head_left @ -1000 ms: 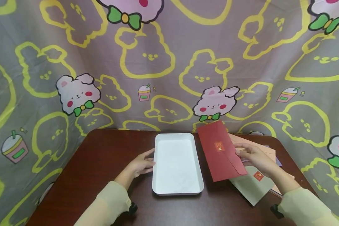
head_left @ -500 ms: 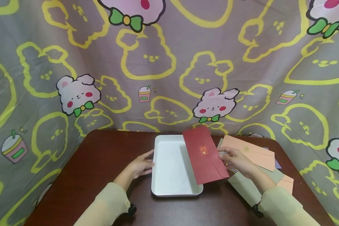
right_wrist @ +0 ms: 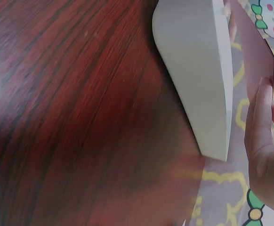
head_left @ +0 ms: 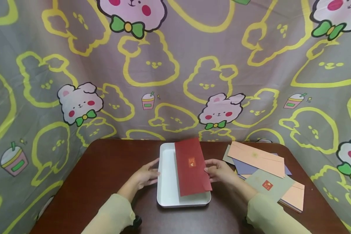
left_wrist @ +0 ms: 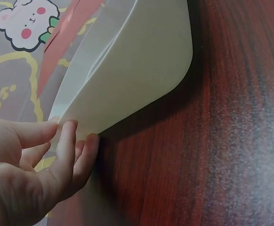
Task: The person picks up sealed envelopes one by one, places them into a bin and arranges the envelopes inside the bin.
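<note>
A red envelope (head_left: pixel 191 172) with a small orange-red sticker hangs tilted over the right part of a white tray (head_left: pixel 167 182). My right hand (head_left: pixel 222 172) pinches its right edge between thumb and fingers. In the right wrist view, the envelope (right_wrist: pixel 252 52) stands above the tray's outer wall (right_wrist: pixel 193 70), with the hand (right_wrist: pixel 269 155) at its edge. My left hand (head_left: pixel 144 175) touches the tray's left side. The left wrist view shows that hand's (left_wrist: pixel 43 169) fingertips against the tray's rim and outer wall (left_wrist: pixel 137 66).
Several more envelopes lie in a loose pile at right: a peach one (head_left: pixel 257 158) over a purple one (head_left: pixel 245 167), and a grey-green one (head_left: pixel 269 185) with a red sticker. All rest on the dark brown table (head_left: pixel 114 162). A patterned cloth (head_left: pixel 175 71) hangs right behind it.
My right hand has carried the red envelope leftward from beside the pile to over the tray. My left hand has stayed at the tray's side.
</note>
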`<state>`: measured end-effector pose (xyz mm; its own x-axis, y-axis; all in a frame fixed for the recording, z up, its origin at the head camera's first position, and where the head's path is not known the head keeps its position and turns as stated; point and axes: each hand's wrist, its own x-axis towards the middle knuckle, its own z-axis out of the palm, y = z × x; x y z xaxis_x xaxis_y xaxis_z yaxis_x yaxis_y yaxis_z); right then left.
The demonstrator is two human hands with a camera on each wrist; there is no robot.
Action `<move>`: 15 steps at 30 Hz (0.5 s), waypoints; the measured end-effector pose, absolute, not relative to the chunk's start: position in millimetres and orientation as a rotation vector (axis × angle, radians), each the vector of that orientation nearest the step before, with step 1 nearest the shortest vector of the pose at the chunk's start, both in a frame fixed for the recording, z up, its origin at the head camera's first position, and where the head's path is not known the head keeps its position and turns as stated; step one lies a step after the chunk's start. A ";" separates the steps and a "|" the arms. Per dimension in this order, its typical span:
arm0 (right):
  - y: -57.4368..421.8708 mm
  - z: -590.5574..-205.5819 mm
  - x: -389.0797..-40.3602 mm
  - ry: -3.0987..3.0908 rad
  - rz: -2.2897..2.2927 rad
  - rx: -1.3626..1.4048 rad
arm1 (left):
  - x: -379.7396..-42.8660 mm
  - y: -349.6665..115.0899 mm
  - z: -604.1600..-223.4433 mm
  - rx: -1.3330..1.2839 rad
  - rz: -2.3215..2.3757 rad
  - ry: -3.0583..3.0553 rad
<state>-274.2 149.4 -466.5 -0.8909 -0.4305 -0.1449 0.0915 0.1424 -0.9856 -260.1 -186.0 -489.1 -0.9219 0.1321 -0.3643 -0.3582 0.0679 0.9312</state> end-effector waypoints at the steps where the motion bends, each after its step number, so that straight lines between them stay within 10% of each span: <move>1: 146.0 -467.7 -274.6 2.026 -1.806 -0.317 | -259.4 -186.1 -488.9 -0.222 1.915 2.000; 15: 113.8 -472.9 -278.3 2.076 -1.790 -0.306 | -259.3 -185.1 -489.5 -0.204 1.930 2.002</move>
<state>-278.3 113.8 -472.9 -0.9037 -0.4036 -0.1430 0.0822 0.1642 -0.9830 -259.3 -185.1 -489.5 -0.9278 0.1375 -0.3468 -0.3415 0.0611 0.9379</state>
